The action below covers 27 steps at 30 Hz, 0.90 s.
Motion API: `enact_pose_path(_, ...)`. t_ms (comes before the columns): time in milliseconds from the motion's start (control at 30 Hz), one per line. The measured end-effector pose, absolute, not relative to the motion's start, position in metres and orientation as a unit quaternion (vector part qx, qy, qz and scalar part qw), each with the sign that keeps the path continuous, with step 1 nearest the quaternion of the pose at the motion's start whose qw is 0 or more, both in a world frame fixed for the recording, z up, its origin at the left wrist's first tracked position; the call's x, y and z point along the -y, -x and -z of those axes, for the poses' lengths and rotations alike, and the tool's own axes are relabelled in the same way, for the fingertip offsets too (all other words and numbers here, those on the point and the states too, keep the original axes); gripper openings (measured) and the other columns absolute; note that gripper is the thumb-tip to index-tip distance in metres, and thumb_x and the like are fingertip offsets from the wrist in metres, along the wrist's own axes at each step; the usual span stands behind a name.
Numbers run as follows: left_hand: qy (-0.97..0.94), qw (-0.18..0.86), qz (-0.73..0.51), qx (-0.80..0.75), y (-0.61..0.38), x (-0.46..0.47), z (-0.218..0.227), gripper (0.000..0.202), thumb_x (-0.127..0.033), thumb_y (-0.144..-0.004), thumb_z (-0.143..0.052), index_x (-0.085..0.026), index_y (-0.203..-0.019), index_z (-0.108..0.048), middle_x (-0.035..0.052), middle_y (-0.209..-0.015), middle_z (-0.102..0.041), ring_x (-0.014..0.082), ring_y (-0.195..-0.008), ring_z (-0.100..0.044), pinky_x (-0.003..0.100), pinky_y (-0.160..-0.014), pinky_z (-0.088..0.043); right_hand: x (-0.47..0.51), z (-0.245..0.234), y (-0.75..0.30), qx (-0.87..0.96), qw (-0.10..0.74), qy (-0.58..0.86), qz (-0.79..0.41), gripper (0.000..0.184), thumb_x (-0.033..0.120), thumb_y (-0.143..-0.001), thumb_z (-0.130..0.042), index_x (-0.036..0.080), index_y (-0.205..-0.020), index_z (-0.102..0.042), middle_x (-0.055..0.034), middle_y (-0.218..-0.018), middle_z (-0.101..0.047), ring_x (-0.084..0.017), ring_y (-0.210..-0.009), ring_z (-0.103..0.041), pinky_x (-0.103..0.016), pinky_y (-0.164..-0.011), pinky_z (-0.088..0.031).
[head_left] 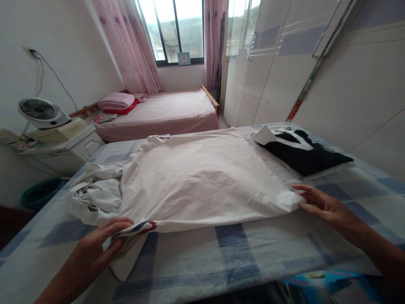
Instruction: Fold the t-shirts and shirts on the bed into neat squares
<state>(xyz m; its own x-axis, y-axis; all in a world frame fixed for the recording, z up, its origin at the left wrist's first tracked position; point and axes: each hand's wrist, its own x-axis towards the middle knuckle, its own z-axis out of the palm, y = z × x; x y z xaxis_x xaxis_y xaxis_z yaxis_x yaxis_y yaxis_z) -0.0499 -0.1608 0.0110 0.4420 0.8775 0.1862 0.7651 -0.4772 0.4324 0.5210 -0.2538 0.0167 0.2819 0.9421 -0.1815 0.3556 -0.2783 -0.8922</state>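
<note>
The white garment (196, 177) lies spread out, a little rumpled, on the near bed (237, 253), its broad body reaching from between the person's two hands away toward the far edge of the mattress. From where I stand, the left hand (98, 245) is at its near left corner, thumb below and fingers above, closed on a piece edged with a navy and maroon stripe (144, 228). The right hand (327, 209) is at the near right corner, thumb and fingertips brought together on the cloth, the other fingers loosely bent. The near hem runs almost straight from one hand to the other, and most of the fabric lies beyond them. Against its left side sits a crumpled heap of white cloth (98, 192); to the right, just beyond the right hand, is a black garment (284, 156) with white bands. The sheet underneath is blue-and-white checked, and a blue printed box (329, 287) shows at the near right. Farther off, a fan (39, 110) stands on the left, a pink-covered bed (177, 109) is below the window, a small clock (184, 58) rests on the sill, and a glossy wardrobe (268, 71) lines the right.
</note>
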Motion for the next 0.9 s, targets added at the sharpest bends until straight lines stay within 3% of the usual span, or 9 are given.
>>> enact_pose_path(133,-0.838,0.144,-0.203,-0.486,0.047,0.165,-0.018,0.025,-0.036,-0.082,-0.054,-0.026,-0.1,-0.068,0.0012,-0.107,-0.07,0.0177,-0.096,-0.067,0.019,-0.081,-0.052,0.256,-0.011,-0.534,0.482,0.354,0.743,-0.3,0.054,0.053,-0.07,-0.06,0.029,-0.118,-0.055,-0.007,-0.117,-0.063,-0.027,-0.106,-0.06,-0.034,-0.085,-0.051)
enact_pose_path(267,-0.836,0.143,-0.192,-0.493,0.047,0.167,-0.021,0.026,-0.037,-0.08,-0.056,-0.025,-0.099,-0.069,0.002,-0.106,-0.07,0.0182,-0.096,-0.067,0.02,-0.084,-0.051,0.26,0.004,-0.548,0.594,0.236,0.737,-0.219,0.043,0.049,-0.07,-0.058,0.029,-0.107,-0.066,-0.0057,-0.115,-0.064,-0.03,-0.107,-0.059,-0.04,-0.088,-0.049)
enact_pose_path(367,-0.826,0.153,-0.187,-0.509,0.045,0.166,-0.023,0.03,-0.041,-0.079,-0.055,-0.025,-0.1,-0.07,0.0025,-0.105,-0.071,0.0206,-0.096,-0.067,0.024,-0.086,-0.051,0.261,0.012,-0.551,0.663,0.195,0.703,-0.17,0.039,0.048,-0.071,-0.059,0.033,-0.106,-0.069,-0.0047,-0.115,-0.064,-0.029,-0.111,-0.057,-0.042,-0.094,-0.046)
enact_pose_path(500,-0.795,0.204,-0.181,-0.542,0.046,0.163,-0.022,0.033,-0.046,-0.078,-0.054,-0.027,-0.098,-0.072,0.0029,-0.105,-0.071,0.0244,-0.096,-0.067,0.029,-0.087,-0.052,0.258,0.014,-0.552,0.671,0.223,0.701,-0.094,0.027,0.052,-0.071,-0.057,0.033,-0.081,-0.073,-0.0075,-0.098,-0.067,-0.031,-0.102,-0.061,-0.047,-0.094,-0.047)
enact_pose_path(567,-0.773,0.234,-0.188,-0.56,0.049,0.161,-0.021,0.036,-0.049,-0.077,-0.056,-0.028,-0.101,-0.072,0.0038,-0.11,-0.07,0.0268,-0.1,-0.065,0.032,-0.087,-0.052,0.255,0.01,-0.551,0.654,0.259,0.706,-0.083,0.027,0.055,-0.07,-0.056,0.032,-0.073,-0.07,-0.007,-0.102,-0.067,-0.032,-0.104,-0.06,-0.048,-0.097,-0.044)
enact_pose_path(700,-0.743,0.301,-0.197,-0.564,0.057,0.153,-0.028,0.039,-0.048,-0.076,-0.06,-0.028,-0.107,-0.071,0.0048,-0.116,-0.067,0.0298,-0.107,-0.061,0.035,-0.09,-0.051,0.247,-0.007,-0.545,0.582,0.295,0.739,-0.166,0.03,0.06,-0.072,-0.051,0.034,-0.079,-0.065,-0.0001,-0.117,-0.064,-0.031,-0.11,-0.058,-0.046,-0.099,-0.043)
enact_pose_path(800,-0.705,0.377,-0.209,-0.564,0.057,0.137,-0.046,0.036,-0.046,-0.073,-0.064,-0.027,-0.102,-0.072,0.004,-0.107,-0.07,0.0294,-0.1,-0.064,0.035,-0.083,-0.054,0.232,-0.024,-0.543,0.532,0.32,0.76,-0.191,0.035,0.06,-0.075,-0.048,0.033,-0.089,-0.065,-0.0012,-0.111,-0.067,-0.029,-0.102,-0.061,-0.04,-0.088,-0.049)
enact_pose_path(900,-0.627,0.489,-0.26,-0.548,0.045,0.103,-0.066,0.032,-0.041,-0.069,-0.069,-0.02,-0.094,-0.072,0.0042,-0.088,-0.073,0.0233,-0.075,-0.066,0.027,-0.062,-0.054,0.196,-0.041,-0.542,0.498,0.345,0.778,-0.169,0.037,0.059,-0.076,-0.048,0.027,-0.087,-0.062,-0.0023,-0.083,-0.065,-0.022,-0.074,-0.06,-0.031,-0.067,-0.049)
